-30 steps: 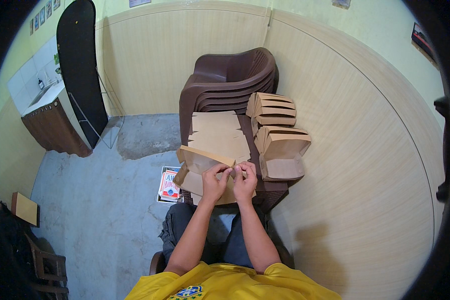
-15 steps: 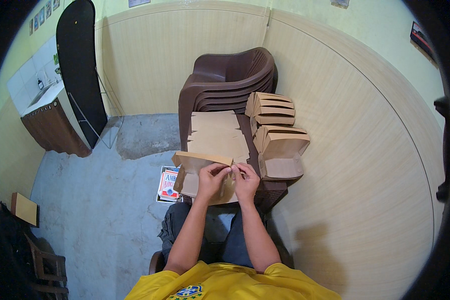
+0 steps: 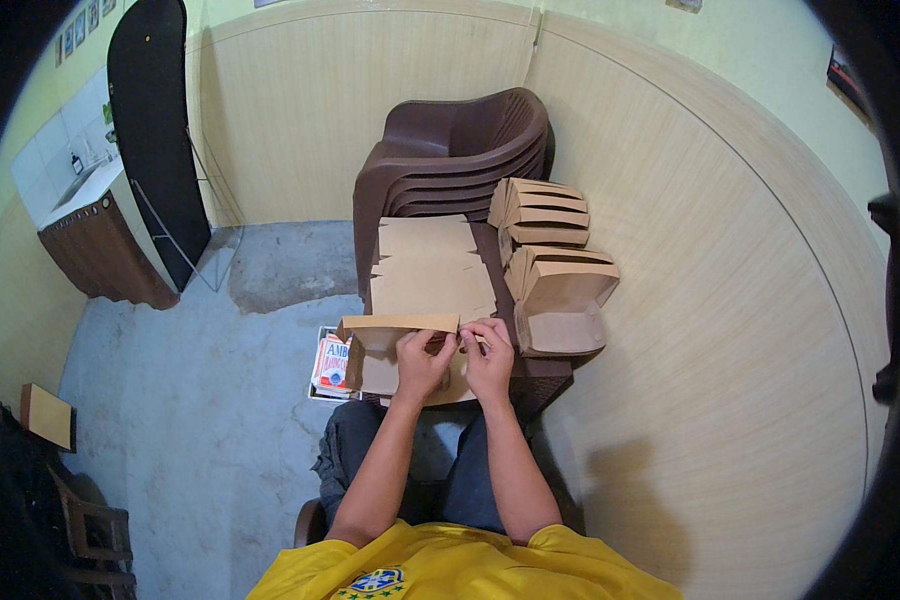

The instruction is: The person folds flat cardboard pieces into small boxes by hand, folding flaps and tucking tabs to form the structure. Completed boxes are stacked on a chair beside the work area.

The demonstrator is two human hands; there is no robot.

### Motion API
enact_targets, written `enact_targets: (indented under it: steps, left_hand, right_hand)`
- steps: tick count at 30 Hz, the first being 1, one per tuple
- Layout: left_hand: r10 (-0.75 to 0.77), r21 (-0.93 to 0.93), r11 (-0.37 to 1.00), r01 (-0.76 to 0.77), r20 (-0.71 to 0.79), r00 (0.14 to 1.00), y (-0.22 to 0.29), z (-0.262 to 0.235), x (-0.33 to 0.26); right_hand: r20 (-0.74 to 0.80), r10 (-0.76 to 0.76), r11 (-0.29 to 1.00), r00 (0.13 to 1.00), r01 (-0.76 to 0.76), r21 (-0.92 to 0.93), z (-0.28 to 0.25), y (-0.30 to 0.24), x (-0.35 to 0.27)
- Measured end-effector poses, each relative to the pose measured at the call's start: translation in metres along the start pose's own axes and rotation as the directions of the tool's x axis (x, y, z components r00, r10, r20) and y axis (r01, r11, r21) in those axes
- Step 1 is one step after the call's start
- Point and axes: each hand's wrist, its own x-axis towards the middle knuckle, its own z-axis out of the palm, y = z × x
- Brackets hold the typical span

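A half-folded brown cardboard box (image 3: 388, 345) lies over my knees, one long flap raised along its far side. My left hand (image 3: 422, 362) and my right hand (image 3: 490, 352) both pinch the box at the right end of that flap, fingers close together. Just beyond it a pile of flat cardboard blanks (image 3: 430, 270) rests on the seat of a stack of brown plastic chairs (image 3: 450, 150). To the right of the blanks stand several folded-up boxes (image 3: 555, 285), nested and open-lidded.
A red and white printed packet (image 3: 332, 362) lies on the concrete floor left of my knees. A beige panelled wall curves round the right side and the back. At far left are a dark door, a counter with a sink (image 3: 90, 240), and a small wooden stool (image 3: 90, 525).
The box's long flap has swung from a slant to level, and both hands have shifted slightly right along its edge. Nothing else has moved.
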Motion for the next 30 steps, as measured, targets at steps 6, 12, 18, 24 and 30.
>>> enact_targets:
  steps: [6, 12, 18, 24, 30]
  left_hand:
    - [-0.097, -0.171, 0.981, 0.095, -0.004, 0.995, -0.008, 0.004, -0.002]
    - [-0.494, -0.586, 0.638, 0.5, 0.187, 0.849, -0.028, 0.011, -0.004]
    - [-0.337, -0.689, 0.606, 0.399, 0.232, 0.913, -0.03, 0.019, 0.001]
    - [-0.341, -0.541, 0.761, 0.358, 0.135, 0.93, -0.017, 0.021, 0.004]
    - [-0.329, -0.546, 0.782, 0.3, 0.047, 0.943, -0.006, 0.027, 0.001]
  right_hand:
    - [0.07, 0.128, 0.99, 0.989, -0.131, 0.043, -0.004, -0.004, 0.004]
    - [0.199, 0.16, 0.969, 0.967, -0.192, 0.154, -0.006, -0.003, 0.012]
    - [0.106, 0.127, 0.982, 0.986, -0.14, 0.123, 0.002, -0.001, 0.008]
    - [0.068, 0.078, 0.99, 0.995, -0.085, 0.113, 0.007, -0.004, 0.01]
    - [0.05, 0.076, 0.99, 0.996, -0.081, 0.113, 0.005, -0.002, 0.011]
